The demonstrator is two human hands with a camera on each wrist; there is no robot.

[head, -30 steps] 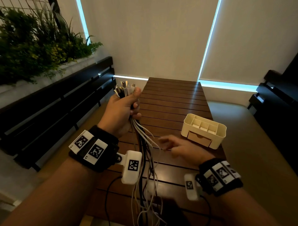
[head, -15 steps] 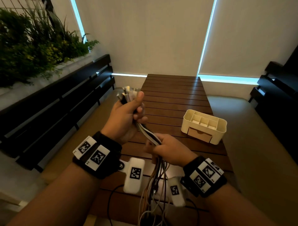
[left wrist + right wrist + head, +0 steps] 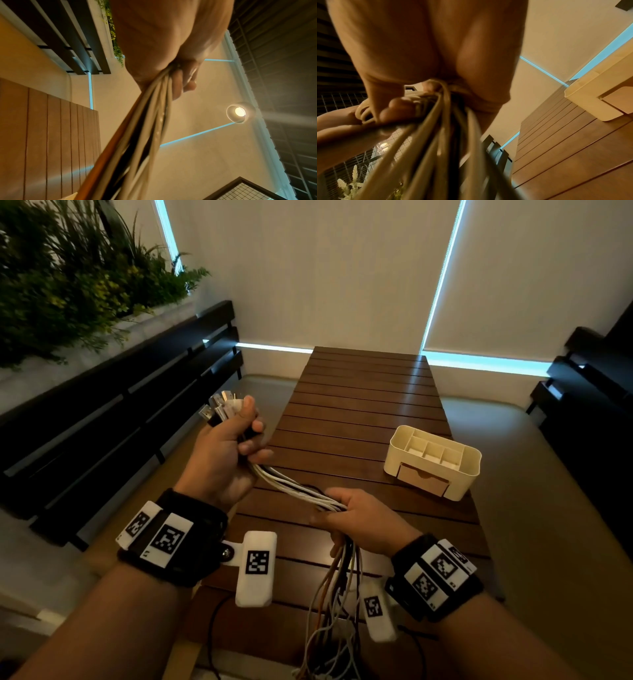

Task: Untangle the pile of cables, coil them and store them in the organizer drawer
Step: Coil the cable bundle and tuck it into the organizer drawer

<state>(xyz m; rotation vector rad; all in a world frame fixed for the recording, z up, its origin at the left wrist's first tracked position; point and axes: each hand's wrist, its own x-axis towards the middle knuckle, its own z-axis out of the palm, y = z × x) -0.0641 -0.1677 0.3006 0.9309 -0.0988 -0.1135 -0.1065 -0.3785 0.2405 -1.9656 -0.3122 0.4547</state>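
We hold the cables (image 3: 294, 489) as 1 bundle stretched between our 2 hands above the near half of the slatted wooden table (image 3: 359, 392). Our left hand (image 3: 222, 460) is raised at the table's left edge, its fingers and thumb curled tightly around the bundle just below the plugs (image 3: 222, 405), which fan out above the thumb. From the left wrist view we see the white, black and orange strands leaving the fist (image 3: 171, 56) and running down toward the camera. Our right hand (image 3: 363, 522) sits lower and nearer to us, its fingers wrapped around the same bundle, so the cables run taut on a slant from 1 fist to the other. Below the right hand the loose strands (image 3: 335, 611) hang down past the table's near edge, spread apart and partly crossed. The right wrist view shows the fingers (image 3: 397, 108) closed over the strands. The cream organizer (image 3: 472, 470) stands on the table to the right, apart from both hands, with its drawer (image 3: 423, 484) pushed in and its top compartments open to view.
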